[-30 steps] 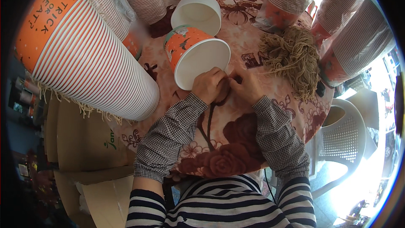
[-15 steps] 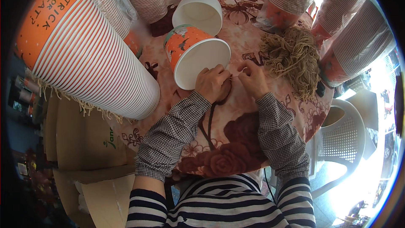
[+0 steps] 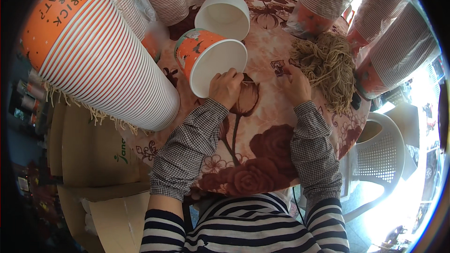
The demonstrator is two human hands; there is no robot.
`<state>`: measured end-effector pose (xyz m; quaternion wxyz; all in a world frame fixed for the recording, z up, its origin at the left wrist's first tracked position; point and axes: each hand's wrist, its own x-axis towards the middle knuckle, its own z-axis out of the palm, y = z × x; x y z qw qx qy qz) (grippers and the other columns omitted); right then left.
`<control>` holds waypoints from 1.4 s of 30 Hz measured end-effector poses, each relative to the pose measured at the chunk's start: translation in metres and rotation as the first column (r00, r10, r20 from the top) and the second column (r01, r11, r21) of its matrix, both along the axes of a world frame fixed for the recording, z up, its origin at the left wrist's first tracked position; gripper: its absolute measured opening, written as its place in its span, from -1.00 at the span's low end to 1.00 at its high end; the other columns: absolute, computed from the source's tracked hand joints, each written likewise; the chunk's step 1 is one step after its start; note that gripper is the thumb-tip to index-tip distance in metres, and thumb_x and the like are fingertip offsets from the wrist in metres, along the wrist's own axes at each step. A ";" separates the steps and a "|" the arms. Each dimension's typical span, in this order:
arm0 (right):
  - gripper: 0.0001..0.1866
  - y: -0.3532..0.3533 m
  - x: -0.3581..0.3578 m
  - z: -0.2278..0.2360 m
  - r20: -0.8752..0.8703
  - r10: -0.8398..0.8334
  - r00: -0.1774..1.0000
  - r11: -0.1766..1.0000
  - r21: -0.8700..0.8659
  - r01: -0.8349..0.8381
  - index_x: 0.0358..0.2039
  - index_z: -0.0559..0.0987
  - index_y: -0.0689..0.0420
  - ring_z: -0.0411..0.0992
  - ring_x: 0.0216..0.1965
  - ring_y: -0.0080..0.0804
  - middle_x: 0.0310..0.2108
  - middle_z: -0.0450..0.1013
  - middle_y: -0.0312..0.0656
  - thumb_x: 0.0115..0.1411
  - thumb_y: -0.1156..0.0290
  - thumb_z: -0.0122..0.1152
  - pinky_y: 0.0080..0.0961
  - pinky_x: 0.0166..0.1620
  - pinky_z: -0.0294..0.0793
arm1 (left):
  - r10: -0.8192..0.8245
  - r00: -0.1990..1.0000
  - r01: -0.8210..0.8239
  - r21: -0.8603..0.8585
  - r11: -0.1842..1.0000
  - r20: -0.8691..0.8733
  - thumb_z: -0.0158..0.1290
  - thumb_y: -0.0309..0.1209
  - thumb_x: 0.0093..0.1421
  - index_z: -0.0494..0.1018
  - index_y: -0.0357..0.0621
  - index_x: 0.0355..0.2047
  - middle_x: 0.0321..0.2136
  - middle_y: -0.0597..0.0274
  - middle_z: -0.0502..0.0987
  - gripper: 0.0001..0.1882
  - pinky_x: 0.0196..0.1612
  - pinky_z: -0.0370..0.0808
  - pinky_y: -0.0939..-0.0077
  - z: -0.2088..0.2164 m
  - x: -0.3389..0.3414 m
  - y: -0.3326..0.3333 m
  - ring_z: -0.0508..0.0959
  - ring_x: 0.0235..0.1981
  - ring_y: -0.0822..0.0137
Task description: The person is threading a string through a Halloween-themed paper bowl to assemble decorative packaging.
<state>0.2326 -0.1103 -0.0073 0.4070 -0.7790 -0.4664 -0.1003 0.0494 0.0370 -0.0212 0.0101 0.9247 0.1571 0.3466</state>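
An orange paper cup with a white inside lies on its side on the flowered tablecloth, its mouth toward me. My left hand rests at the cup's rim, fingers curled, pinching a thin tan string. My right hand is a little to the right, at the edge of a heap of tan twine, fingers closed on a strand. A second white cup lies just behind the orange one.
A long stack of orange-striped cups lies at the left. More cup stacks ring the table's far side and right. Cardboard boxes stand at lower left. A white plastic chair is at the right.
My hands have moved apart: the right one slid right toward the twine heap, while the left one stayed at the cup's rim.
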 end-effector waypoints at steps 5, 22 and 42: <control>-0.67 0.011 -0.036 0.003 -0.468 0.277 0.839 0.954 0.028 -0.299 -0.04 0.52 0.17 0.49 -0.40 -0.40 -0.27 0.54 -0.11 0.16 0.44 0.12 -0.45 -0.27 0.48 | -0.103 0.995 0.104 -0.109 0.989 0.014 0.09 -0.49 0.00 0.49 -0.13 -0.41 -0.42 0.22 0.46 -0.90 -0.27 0.47 0.32 0.002 -0.006 0.003 0.53 -0.42 0.16; -0.71 0.020 -0.048 -0.005 -0.565 0.329 0.756 0.870 -0.129 -0.475 -0.20 0.58 0.26 0.51 -0.33 -0.26 -0.39 0.54 -0.05 0.08 0.37 0.18 -0.44 -0.22 0.48 | -0.205 0.978 0.207 -0.144 0.968 0.026 0.11 -0.45 0.03 0.49 -0.16 -0.37 -0.39 0.21 0.47 -0.87 -0.17 0.47 0.29 0.009 -0.005 -0.007 0.52 -0.35 0.11; -0.82 0.021 -0.044 -0.012 -0.707 0.418 0.571 0.890 0.192 -0.413 -0.32 0.51 0.30 0.48 -0.41 -0.56 -0.46 0.53 -0.19 0.13 0.44 0.14 -0.58 -0.32 0.46 | -0.129 0.983 0.141 -0.986 0.092 0.128 -0.01 -0.41 0.28 0.47 -0.30 -0.12 -0.62 0.29 0.44 -0.76 -0.61 0.36 0.46 0.005 -0.002 -0.030 0.42 -0.72 0.44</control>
